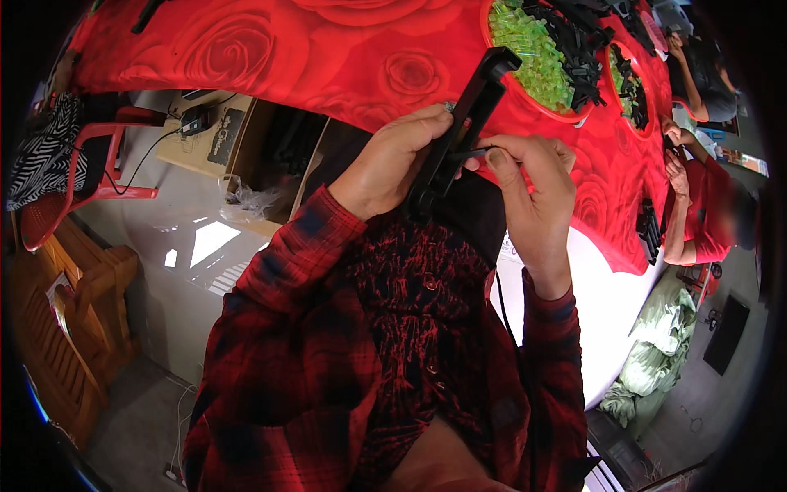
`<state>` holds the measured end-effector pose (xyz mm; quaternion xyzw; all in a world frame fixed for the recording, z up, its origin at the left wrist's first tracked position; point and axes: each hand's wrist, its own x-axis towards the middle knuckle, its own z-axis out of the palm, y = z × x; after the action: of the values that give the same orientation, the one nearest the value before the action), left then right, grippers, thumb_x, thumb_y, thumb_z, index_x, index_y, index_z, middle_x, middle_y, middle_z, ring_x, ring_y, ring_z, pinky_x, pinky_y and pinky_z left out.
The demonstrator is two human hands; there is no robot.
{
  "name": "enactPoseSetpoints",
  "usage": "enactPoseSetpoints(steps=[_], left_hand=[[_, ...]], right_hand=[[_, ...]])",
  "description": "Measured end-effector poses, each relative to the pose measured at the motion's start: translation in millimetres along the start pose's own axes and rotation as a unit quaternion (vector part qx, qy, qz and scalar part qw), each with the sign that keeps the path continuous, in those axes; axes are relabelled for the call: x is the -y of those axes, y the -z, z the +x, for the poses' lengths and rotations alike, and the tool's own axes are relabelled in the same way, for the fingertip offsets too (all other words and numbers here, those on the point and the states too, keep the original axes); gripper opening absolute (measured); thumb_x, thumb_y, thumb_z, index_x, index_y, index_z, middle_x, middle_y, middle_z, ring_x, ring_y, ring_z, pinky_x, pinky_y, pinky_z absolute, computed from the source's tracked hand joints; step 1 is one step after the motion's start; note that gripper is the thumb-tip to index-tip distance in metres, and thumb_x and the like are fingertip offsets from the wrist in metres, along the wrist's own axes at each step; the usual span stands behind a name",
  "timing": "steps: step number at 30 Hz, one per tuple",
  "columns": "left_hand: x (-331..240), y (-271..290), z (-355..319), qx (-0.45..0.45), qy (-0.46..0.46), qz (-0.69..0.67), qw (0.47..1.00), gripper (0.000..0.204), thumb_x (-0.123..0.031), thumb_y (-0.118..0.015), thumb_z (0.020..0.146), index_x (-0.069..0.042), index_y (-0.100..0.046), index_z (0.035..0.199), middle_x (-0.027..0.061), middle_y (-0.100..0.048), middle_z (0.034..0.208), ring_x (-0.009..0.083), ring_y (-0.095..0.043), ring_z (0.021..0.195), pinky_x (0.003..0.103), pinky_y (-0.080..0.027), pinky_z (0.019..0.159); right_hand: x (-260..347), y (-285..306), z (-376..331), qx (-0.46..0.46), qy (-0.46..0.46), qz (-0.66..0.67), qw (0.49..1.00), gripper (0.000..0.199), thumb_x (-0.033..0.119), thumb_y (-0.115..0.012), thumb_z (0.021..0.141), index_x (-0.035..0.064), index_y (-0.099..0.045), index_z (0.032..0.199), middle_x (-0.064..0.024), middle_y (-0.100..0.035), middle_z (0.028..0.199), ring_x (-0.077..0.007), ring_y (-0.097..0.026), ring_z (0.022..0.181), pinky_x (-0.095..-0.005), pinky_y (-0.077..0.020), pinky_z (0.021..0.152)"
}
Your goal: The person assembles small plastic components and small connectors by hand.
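Observation:
A long black plastic bracket (475,107) with hooked ends is held at a slant in front of my chest, over the near edge of the table. My left hand (398,160) grips it from the left side, fingers partly hidden behind it. My right hand (533,180) is closed in a pinch on a small thin dark piece (470,153), which touches or crosses the bracket's lower half. What kind of piece this is cannot be made out. A small orange-red spot shows inside the bracket.
A red rose-patterned tablecloth (328,61) covers the table. On it stand a basin of green clear pieces (533,61) and black parts (574,41), and a second basin (627,90). Co-workers (701,197) sit at right. A red chair (123,119) and an open cardboard box (246,143) stand left.

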<state>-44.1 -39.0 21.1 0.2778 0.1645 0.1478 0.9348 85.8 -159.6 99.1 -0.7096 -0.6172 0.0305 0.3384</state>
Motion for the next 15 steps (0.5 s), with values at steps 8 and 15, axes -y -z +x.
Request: enactPoseSetpoints(steps=[8,15], left_hand=[[5.3,6.1,2.9,0.03,0.001,0.013,0.999,0.035,-0.028,-0.042,0.108,0.001,-0.058,0.12,0.01,-0.067,0.105,0.0195,-0.066,0.093,0.031,-0.052,0.079],[-0.3,-2.4,-1.0,0.007,0.021,0.016,1.0,0.035,-0.027,-0.041,0.108,0.002,-0.057,0.119,0.0117,-0.067,0.106,0.0223,-0.068,0.093,0.033,-0.054,0.078]], right_hand=[[2.0,6.6,27.9,0.08,0.019,-0.038,0.996,0.01,0.011,-0.064,0.09,0.0089,-0.06,0.081,-0.0016,-0.063,0.069,-0.0223,-0.059,0.066,-0.0377,-0.0348,0.079],[-7.5,10.7,39.6,0.115,0.019,-0.028,0.993,0.018,0.012,-0.062,0.09,0.0068,-0.058,0.073,-0.0033,-0.061,0.059,-0.0253,-0.058,0.061,-0.0377,-0.0363,0.079]])
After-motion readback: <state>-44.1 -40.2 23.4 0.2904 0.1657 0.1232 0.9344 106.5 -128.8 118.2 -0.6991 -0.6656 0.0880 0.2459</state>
